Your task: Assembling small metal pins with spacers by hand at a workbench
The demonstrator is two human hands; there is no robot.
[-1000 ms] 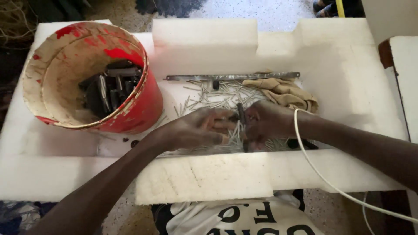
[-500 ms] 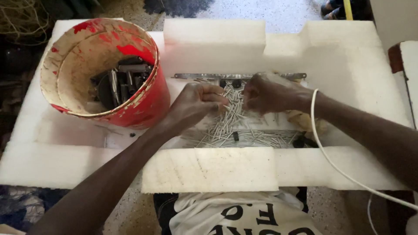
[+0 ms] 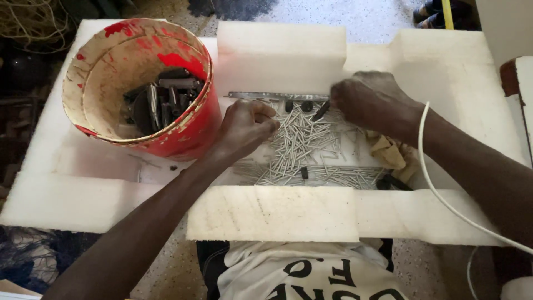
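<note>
My hands have parted since a moment ago, when they met low over the pile. Now my left hand (image 3: 244, 125) is curled loosely, knuckles resting at the edge of the heap of thin silver nails (image 3: 297, 147), whether it grips any I cannot tell. My right hand (image 3: 369, 100) is up by the long flat grey metal strip (image 3: 277, 96), fingers pinched on a small dark bit (image 3: 321, 111). The nails lie spread in the recess of the white foam tray (image 3: 272, 214), beside the tipped red paint-stained bucket (image 3: 141, 89) of dark metal parts.
</note>
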